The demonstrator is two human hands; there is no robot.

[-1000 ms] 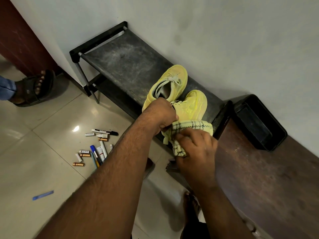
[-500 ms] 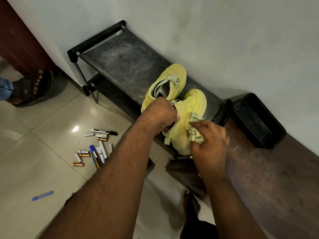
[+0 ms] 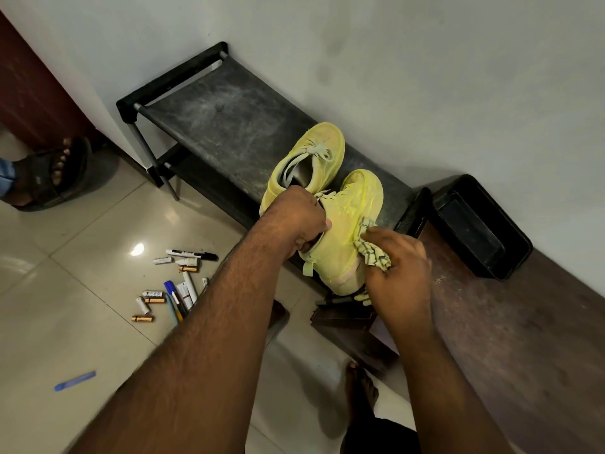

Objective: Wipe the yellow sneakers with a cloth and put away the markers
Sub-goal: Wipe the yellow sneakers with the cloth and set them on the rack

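- Wiping is in progress: the left hand [image 3: 296,221] grips the collar of the near sneaker [image 3: 348,231], held at the front edge of the black rack [image 3: 229,126].
- The right hand [image 3: 397,263] presses a bunched checked cloth [image 3: 371,252] against its side.
- The far sneaker [image 3: 307,158] rests on the rack.
- Remaining, by judgement: the markers [image 3: 183,280] lie on the floor tiles [image 3: 65,290] among batteries [image 3: 144,309], not put away.

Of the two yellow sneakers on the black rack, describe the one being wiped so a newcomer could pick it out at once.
Start at the black low shoe rack against the pale wall. Two yellow sneakers sit at its near end; the wiped sneaker is the one nearer the black bin. Only it is gripped by the left hand, while the right hand presses a checked yellow cloth against its side.
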